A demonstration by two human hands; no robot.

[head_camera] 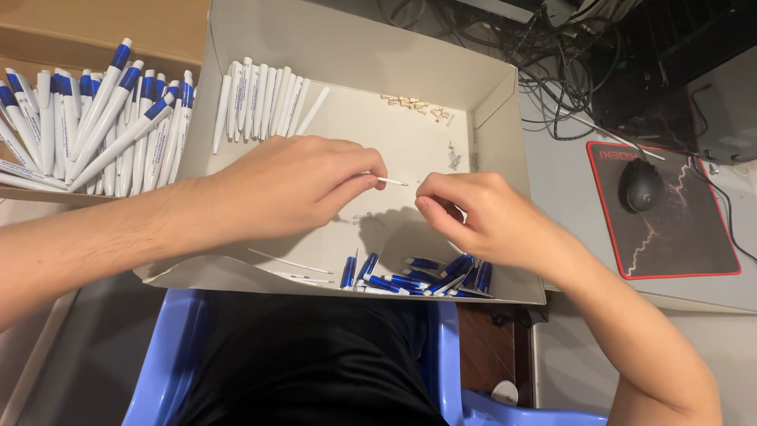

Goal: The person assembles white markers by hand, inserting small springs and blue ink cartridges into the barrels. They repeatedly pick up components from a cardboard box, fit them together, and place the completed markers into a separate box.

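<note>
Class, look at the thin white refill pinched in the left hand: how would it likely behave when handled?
The refill looks very thin, so probably light and somewhat bendy. Its round, smooth shape suggests it would roll if dropped in the box. The left hand pinches it with its fingertips, hinting at little weight.

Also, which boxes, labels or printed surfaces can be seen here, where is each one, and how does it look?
White cardboard box: centre, under both hands, open and shallow, holding pen parts.
Brown cardboard box: top left, open, with assembled white and blue pens.
Mouse pad: right, on the desk, rectangular, dark with a red border and pale streaks, under a black mouse.
No screens show.
</note>
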